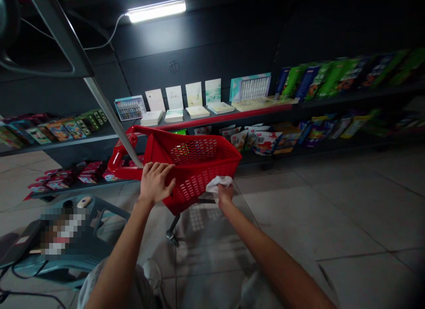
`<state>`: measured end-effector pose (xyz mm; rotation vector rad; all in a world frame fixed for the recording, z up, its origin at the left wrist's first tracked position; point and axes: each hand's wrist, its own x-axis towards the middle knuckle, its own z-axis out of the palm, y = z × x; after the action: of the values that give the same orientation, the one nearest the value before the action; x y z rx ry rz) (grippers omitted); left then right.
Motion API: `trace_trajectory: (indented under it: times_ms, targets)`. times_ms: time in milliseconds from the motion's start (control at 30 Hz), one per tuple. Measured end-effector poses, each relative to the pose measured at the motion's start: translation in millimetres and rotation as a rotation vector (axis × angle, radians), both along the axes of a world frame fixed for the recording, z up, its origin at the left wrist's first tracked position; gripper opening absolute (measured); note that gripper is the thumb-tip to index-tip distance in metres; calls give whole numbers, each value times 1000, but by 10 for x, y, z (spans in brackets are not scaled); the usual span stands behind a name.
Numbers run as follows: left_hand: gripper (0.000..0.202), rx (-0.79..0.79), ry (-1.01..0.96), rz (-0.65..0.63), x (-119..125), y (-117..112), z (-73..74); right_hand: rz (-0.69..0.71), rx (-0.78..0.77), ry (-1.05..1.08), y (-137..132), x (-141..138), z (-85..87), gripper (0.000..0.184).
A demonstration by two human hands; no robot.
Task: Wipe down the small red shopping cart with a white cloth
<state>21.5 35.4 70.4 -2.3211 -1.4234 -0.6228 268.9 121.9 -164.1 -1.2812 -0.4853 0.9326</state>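
Observation:
A red plastic shopping cart [159, 143] stands on the tiled floor before me, its handle toward the left. My left hand [155, 183] rests at the near rim of the basket by the handle end, fingers stretched out over the edge. Against the perforated near side, toward the basket's right end, my right hand [225, 194] grips a crumpled white cloth [219, 182]. The fingertips of that hand are partly hidden by the cloth. One wheel [171, 237] of the cart shows below.
Behind the cart runs a dark shelf [199, 122] with books, boxed pen sets and snack bags [265, 140]. A blue-grey plastic stool [99, 211] with things on it stands at the lower left. A metal pole [109, 114] slants across the left side. Floor tiles [299, 198] extend right.

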Motion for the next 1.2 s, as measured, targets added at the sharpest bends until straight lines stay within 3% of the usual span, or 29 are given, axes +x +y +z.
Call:
trace_trajectory:
  times_ms: [167, 333, 433, 533, 667, 733, 833, 967, 1033, 1100, 1200]
  targets:
    - [40, 2, -26, -18, -208, 38, 9, -309, 205, -136, 173, 720, 418, 55]
    - [29, 46, -51, -13, -405, 77, 7, -329, 249, -304, 134, 1017, 654, 52]
    - [23, 103, -68, 62, -425, 86, -31, -287, 224, -395, 14, 955, 595, 48]
    - [25, 105, -58, 94, -330, 78, -127, -223, 111, -460, -207, 776, 346, 49]
    - [38, -44, -16, -41, -47, 47, -331, -79, -46, -371, -504, 538, -106, 46]
    - [45, -95, -22, -87, 101, 38, -435, 10, -100, -231, -563, 488, -232, 45]
    - [51, -121, -45, -90, 236, 53, -537, 61, -92, -64, -503, 532, -146, 46]
    - [36, -152, -100, -58, 248, 105, -539, 8, 26, -59, -291, 695, 280, 51]
    - [30, -162, -118, -57, 228, 123, -514, 19, 88, -103, -205, 751, 412, 51]
    - [29, -167, -124, -68, 211, 134, -496, 22, 115, -171, -170, 769, 402, 50]
    - [30, -171, -134, -82, 188, 146, -491, 26, 91, -244, -241, 721, 175, 37]
